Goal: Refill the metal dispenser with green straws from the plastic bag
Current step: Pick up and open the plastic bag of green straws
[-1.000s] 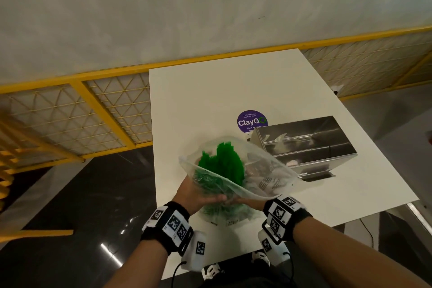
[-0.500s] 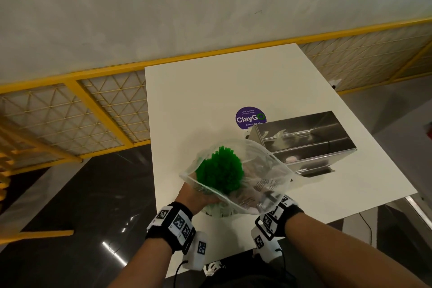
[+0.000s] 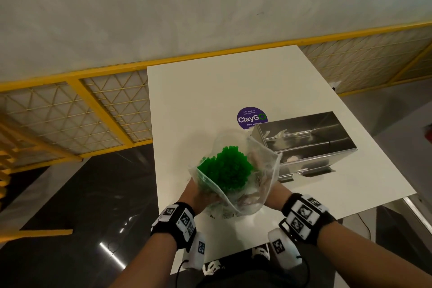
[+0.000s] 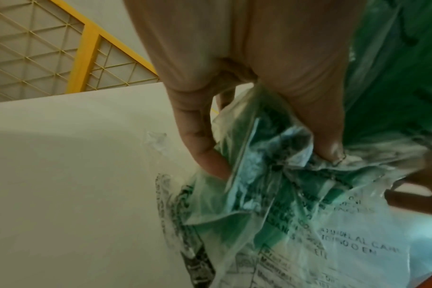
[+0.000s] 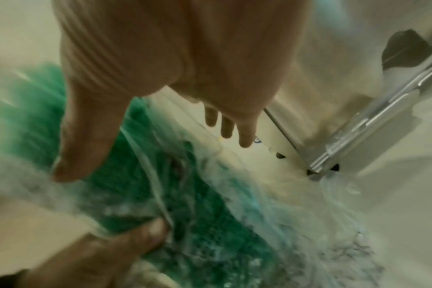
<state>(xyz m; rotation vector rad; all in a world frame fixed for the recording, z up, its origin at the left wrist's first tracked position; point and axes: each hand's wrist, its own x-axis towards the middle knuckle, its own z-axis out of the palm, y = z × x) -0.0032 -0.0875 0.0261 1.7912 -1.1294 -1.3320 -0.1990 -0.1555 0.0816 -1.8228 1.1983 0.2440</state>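
The green straws (image 3: 225,170) stand bunched on end inside the clear plastic bag (image 3: 266,170), its mouth gaping upward, held just above the near edge of the white table (image 3: 198,100). The left hand (image 3: 198,194) grips the crumpled lower part of the bag, thumb and fingers curled into the plastic. The right hand (image 3: 274,190) is against the bag's other side, fingers straight and spread rather than clenched. Just beyond the bag lies the metal dispenser (image 3: 308,147), beside a purple round sticker (image 3: 251,117)
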